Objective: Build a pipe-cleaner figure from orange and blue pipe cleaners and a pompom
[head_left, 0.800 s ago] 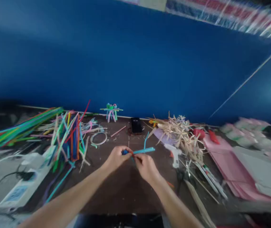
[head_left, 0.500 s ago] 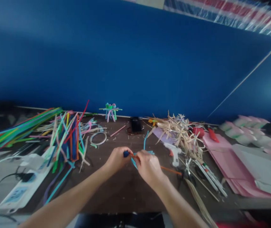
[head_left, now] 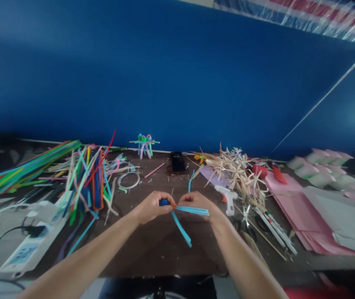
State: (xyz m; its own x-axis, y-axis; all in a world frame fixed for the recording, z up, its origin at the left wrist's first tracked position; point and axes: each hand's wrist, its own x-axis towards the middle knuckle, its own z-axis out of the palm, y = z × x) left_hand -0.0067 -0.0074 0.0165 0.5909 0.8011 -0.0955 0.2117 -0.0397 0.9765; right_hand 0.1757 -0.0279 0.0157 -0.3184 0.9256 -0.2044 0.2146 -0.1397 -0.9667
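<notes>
Just near of centre on the dark brown tabletop (head_left: pixel 161 257), the two hands meet over a small bundle of pipe cleaners. The left hand (head_left: pixel 150 208) is closed around a dark blue ball (head_left: pixel 164 202) at the bundle's left end, while the right hand (head_left: pixel 196 202) pinches in from the right at an orange twist (head_left: pixel 174 206), close beside the left hand. From that join, a light-blue pipe cleaner (head_left: pixel 194 210) runs roughly level to the right, across the right hand, and a second light-blue strand (head_left: pixel 182 229) slants down toward the near side, below both hands. Farther right, a white hot glue gun (head_left: pixel 227 199) sits beside dried straw (head_left: pixel 236 174), and a heap of coloured pipe cleaners (head_left: pixel 86 182) lies to the left.
</notes>
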